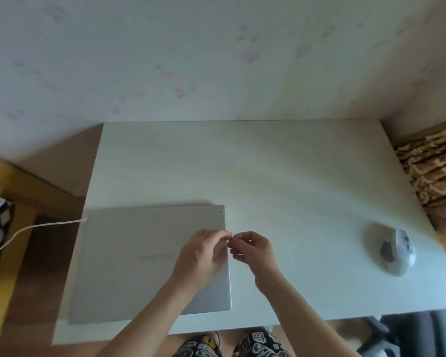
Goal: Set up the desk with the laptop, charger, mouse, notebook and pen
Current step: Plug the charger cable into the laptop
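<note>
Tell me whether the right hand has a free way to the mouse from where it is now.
Probably yes. The right hand hovers beside the closed laptop, and only bare desk lies between it and the mouse. Whether its fingers pinch something small cannot be told.

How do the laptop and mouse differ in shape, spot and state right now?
The laptop is a flat, closed rectangle; the mouse is a small rounded hump. The laptop lies at the desk's left near edge with a white cable at its left side; the mouse sits far right, no cable visible. The left hand overlaps the laptop; the mouse is untouched. Both are pale.
</note>
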